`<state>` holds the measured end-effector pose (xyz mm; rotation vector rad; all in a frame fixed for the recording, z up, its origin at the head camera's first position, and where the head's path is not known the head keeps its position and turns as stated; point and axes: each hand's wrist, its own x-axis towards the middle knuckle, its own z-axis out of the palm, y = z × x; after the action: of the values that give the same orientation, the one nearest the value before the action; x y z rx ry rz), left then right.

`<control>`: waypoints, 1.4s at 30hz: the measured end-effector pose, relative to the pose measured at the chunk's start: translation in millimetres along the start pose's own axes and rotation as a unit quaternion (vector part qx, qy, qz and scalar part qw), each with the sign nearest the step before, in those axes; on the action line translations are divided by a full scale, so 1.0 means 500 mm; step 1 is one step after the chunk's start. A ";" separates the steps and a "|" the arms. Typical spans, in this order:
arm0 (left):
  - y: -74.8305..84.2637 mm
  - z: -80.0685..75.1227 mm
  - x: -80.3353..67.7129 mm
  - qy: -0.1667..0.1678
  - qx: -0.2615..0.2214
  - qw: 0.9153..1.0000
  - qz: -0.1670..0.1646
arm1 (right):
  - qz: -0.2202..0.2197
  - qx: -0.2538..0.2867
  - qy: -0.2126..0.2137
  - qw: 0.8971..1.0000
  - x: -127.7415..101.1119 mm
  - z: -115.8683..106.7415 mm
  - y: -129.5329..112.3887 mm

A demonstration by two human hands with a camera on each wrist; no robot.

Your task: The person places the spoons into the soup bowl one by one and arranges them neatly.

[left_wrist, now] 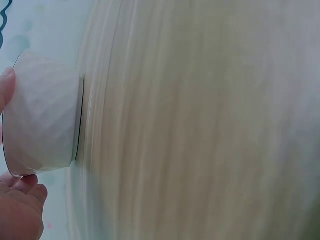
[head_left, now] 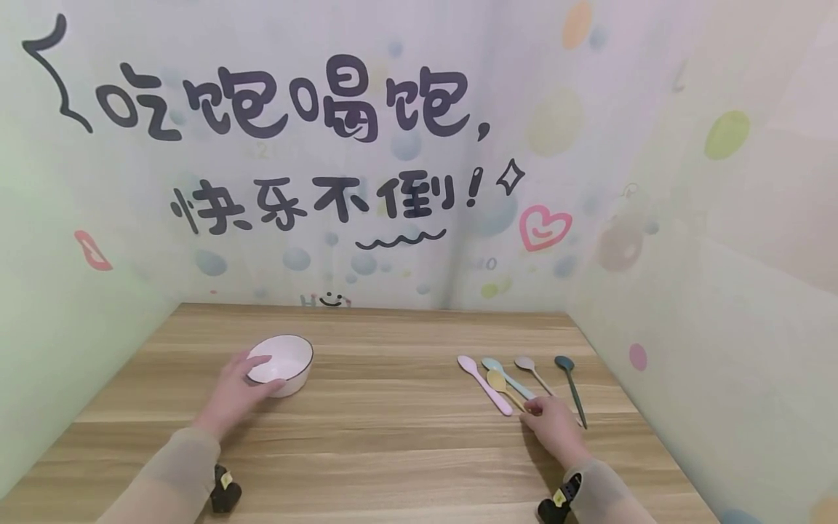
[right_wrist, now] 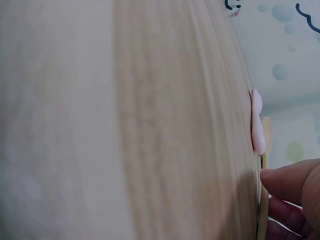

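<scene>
On the left of the wooden table stands a white bowl [head_left: 297, 364] with a thin dark rim, upright. My left hand [head_left: 230, 393] grips it by the near left side, fingers over the rim and thumb at the front. In the left wrist view the bowl [left_wrist: 45, 115] shows a dimpled outer wall. Over on the right, my right hand [head_left: 556, 428] pinches the handle of a yellow spoon [head_left: 497, 380] between thumb and fingers. The yellow spoon's head [right_wrist: 268, 134] shows just beyond a pink spoon [right_wrist: 257, 125] in the right wrist view.
Around the right hand lie a light blue spoon [head_left: 509, 374], a beige spoon [head_left: 526, 363] and a dark green spoon [head_left: 572, 386]. Patterned walls border the wooden table [head_left: 380, 451] at the back and both sides. Black cameras sit on both wrists.
</scene>
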<state>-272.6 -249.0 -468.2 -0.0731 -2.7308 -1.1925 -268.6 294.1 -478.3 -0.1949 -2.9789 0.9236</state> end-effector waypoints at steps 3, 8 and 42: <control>0.010 0.008 -0.003 -0.007 0.000 1.000 0.001 | 0.001 0.002 0.000 1.000 0.000 0.000 0.000; 0.026 0.021 -0.007 -0.021 0.003 1.000 0.001 | 0.001 0.003 0.000 1.000 -0.001 0.000 -0.001; 0.115 0.127 -0.034 -0.045 -0.048 0.995 0.078 | 0.012 0.001 0.003 1.000 0.003 0.003 0.003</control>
<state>-257.7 -163.2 -471.7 -0.3527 -2.6841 -1.3041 -269.8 294.6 -480.7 -0.2331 -2.9769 0.9274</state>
